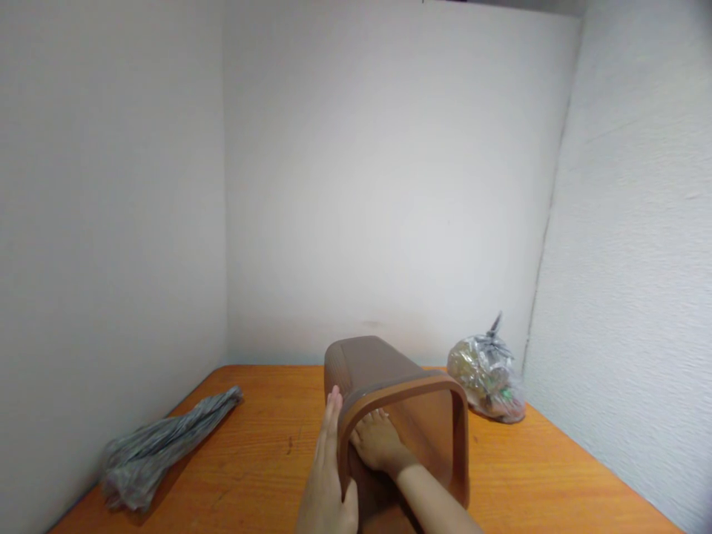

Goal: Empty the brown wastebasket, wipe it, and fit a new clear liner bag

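Observation:
A brown plastic trash bin [383, 363] lies tipped over on the table, its mouth facing me. My left hand [328, 475] is at the left side of its rim, with straight fingers along the outside and the thumb at the rim's edge, so the rim sits between them. Inside the bin, my right hand [378, 441] lies palm down against the inner left wall, fingers extended and slightly apart. That hand holds nothing that I can see. The deep inside of the bin is mostly hidden.
On the left of the wooden table [267, 445] lies a bunched grey plastic bag [167, 441]. A knotted clear plastic bag [483, 374] with mixed contents stands behind the bin to the right. White walls [383, 185] enclose the table at the back and both sides.

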### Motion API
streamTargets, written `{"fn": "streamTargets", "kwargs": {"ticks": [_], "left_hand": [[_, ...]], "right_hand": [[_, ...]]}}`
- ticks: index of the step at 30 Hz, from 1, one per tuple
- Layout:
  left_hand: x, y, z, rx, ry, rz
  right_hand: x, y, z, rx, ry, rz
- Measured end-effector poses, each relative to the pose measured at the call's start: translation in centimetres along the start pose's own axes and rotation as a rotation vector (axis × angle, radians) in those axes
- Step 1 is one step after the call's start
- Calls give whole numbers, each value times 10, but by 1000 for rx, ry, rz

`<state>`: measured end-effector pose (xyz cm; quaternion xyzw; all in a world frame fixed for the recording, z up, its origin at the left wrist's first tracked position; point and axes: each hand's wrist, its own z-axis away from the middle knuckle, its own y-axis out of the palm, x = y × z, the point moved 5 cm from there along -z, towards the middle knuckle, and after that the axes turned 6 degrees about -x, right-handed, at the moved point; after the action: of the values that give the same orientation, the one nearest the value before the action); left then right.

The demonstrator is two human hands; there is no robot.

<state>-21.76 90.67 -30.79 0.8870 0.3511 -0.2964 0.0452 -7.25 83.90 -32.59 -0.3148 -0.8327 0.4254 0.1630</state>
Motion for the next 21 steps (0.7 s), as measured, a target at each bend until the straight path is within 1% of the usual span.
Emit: {"fn": "streamTargets", "kwargs": {"ticks": [4, 8, 10, 13, 17, 19, 21], "left_hand": [[-1, -1, 0, -10, 51, -41], [0, -1, -2, 0, 51, -45], [0, 0, -3, 9, 49, -44], [1, 1, -2, 31, 37, -37], [2, 2, 0, 34, -1, -25], [-1, 0, -4, 39, 1, -39], [-9, -5, -13, 77, 27, -85]], "right_hand": [[-19, 7, -4, 49, 53, 42], [-30, 8, 12, 46, 137, 92], [-30, 8, 28, 63, 150, 110], [-26, 4, 60, 102, 131, 122], [-22, -13, 104, 174, 99, 113], [-22, -22, 119, 214, 66, 80], [-22, -29, 129, 221, 25, 41]]}}
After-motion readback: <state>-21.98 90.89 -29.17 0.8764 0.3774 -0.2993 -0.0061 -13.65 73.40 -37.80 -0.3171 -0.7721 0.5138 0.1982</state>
